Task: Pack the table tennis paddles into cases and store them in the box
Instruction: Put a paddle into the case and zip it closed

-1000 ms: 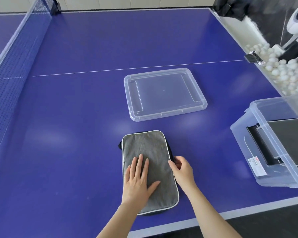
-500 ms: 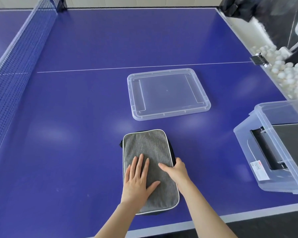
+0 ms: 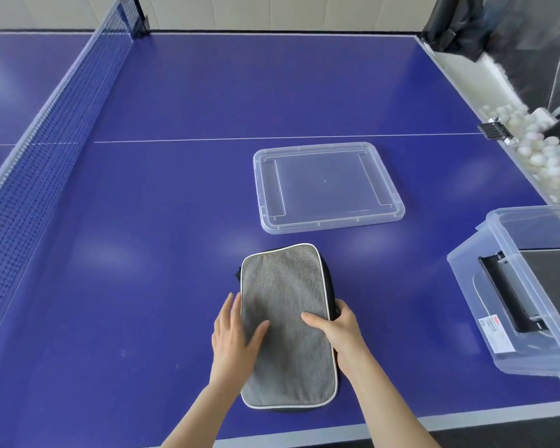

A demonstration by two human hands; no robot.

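The right hand (image 3: 337, 331) grips the right long edge of a grey fabric rectangular paddle case with white piping (image 3: 285, 324). Its thumb lies on top of the fabric and its fingers curl down over the black zip side. The left hand (image 3: 236, 337) sits at the opposite long edge. Its thumb rests flat on the grey top and its fingers (image 3: 232, 307) stretch out fairly straight along the case's left side. Whether they reach under the edge cannot be told.

The case lies flat in the lower centre of the frame, on the blue table tennis table (image 3: 175, 205), its short end near the table's white-lined near edge.

Above the case in the frame, and apart from it, a clear plastic rectangular lid (image 3: 327, 185) rests flat on the table.

At the right edge of the frame stands a clear plastic storage box (image 3: 469, 295), partly cut off, with a white label (image 3: 495, 334) on its side. A dark flat item with a black side (image 3: 511, 292) lies inside it.

A blue net (image 3: 46, 140) runs along the left of the frame. At the upper right, beyond the table's edge, sits a heap of white balls (image 3: 547, 153).
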